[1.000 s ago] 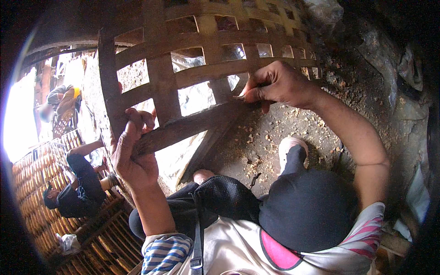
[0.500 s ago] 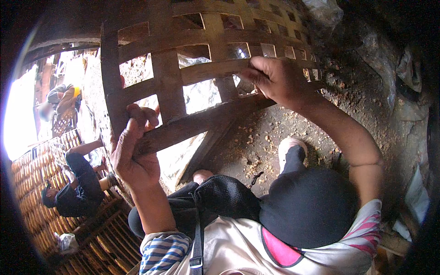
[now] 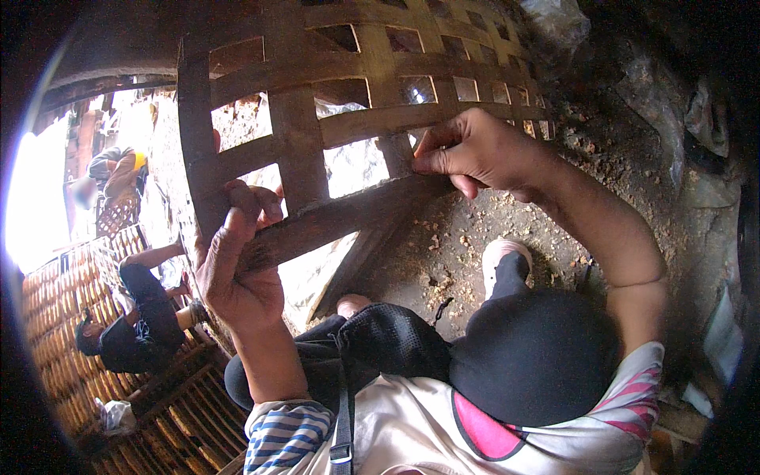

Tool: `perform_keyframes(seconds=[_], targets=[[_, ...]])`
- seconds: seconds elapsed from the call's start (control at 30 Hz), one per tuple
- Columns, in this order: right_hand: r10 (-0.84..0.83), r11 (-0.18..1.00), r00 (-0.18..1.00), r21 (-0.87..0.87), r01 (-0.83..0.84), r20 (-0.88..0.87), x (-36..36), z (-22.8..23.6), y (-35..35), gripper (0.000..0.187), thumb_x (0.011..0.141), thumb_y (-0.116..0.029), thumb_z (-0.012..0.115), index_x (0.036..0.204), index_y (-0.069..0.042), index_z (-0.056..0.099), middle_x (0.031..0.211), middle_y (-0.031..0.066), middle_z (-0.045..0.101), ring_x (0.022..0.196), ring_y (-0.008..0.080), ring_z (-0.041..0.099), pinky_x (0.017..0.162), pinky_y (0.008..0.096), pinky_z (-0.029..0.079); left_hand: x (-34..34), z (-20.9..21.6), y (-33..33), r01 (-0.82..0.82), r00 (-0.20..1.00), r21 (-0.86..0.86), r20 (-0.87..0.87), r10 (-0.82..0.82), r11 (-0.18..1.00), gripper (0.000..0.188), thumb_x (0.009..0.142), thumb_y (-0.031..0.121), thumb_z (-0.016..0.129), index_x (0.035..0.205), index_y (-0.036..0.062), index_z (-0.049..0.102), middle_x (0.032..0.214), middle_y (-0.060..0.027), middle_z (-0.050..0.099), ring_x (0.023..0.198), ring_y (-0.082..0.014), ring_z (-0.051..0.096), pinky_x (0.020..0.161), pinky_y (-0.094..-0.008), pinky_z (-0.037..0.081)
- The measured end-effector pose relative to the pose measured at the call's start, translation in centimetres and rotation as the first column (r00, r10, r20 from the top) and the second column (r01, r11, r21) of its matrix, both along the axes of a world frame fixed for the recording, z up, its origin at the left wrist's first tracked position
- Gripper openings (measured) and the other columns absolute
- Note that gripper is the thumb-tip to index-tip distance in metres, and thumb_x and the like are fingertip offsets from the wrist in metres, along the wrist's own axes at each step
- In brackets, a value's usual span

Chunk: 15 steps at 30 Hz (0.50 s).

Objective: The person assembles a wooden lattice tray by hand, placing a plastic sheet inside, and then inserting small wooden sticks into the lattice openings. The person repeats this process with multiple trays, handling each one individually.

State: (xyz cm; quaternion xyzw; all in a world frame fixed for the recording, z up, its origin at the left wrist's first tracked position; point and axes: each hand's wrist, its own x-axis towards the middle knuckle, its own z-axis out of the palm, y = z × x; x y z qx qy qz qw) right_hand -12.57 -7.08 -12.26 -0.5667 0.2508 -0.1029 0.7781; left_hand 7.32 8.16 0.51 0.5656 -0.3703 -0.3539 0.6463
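Observation:
A large woven lattice panel (image 3: 302, 162) of flat brown strips, with square gaps, stands tilted before me. At its lower left corner my left hand (image 3: 244, 285) is closed around the edge, fingertips curling over the bottom bar (image 3: 340, 220). My right hand (image 3: 487, 154) is closed in a pinch where a cross strip meets that bar, farther right along the same edge. What lies between its thumb and fingers is too small and covered to make out.
Dirt floor with pale crumbs (image 3: 443, 261) lies beyond my knees. Left, a person in dark clothes (image 3: 146, 328) is by a slatted bamboo platform (image 3: 59, 309); another person (image 3: 119, 178) is farther off. Clear plastic sheeting (image 3: 661, 103) hangs at right.
My right hand has shifted slightly down and left, from the lattice strip to the bottom bar, its fingers now pinching there. The left hand keeps its hold; the panel moved slightly right.

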Motion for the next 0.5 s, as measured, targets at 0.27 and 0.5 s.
perform_keyframes(seconds=[0.27, 0.5], targets=[[-0.072, 0.997, 0.997, -0.006, 0.072, 0.020, 0.1, 0.3, 0.3, 0.012, 0.088, -0.009, 0.063, 0.093, 0.001, 0.061, 0.069, 0.0064, 0.062, 0.043, 0.0049, 0.046, 0.040, 0.0227, 0.036, 0.4, -0.1, -0.3, 0.041, 0.999, -0.021, -0.008, -0.041, 0.999, 0.040, 0.086, 0.006, 0.053, 0.122, -0.0088, 0.041, 0.098, -0.0167, 0.055, 0.087, -0.0246, 0.058, 0.093, -0.0452, 0.045], [-0.286, 0.455, 0.932, -0.824, 0.337, 0.223, 0.1, -1.3, 0.3, 0.024, 0.091, -0.025, 0.057, 0.086, -0.002, 0.061, 0.056, 0.0116, 0.056, 0.050, 0.0201, 0.058, 0.052, 0.0369, 0.044, -0.9, 0.5, -0.7, 0.042, 0.999, 0.014, 0.024, -0.043, 0.999, 0.033, 0.085, 0.007, 0.053, 0.113, -0.0091, 0.046, 0.087, -0.0116, 0.051, 0.083, -0.0226, 0.055, 0.093, -0.0439, 0.044]])
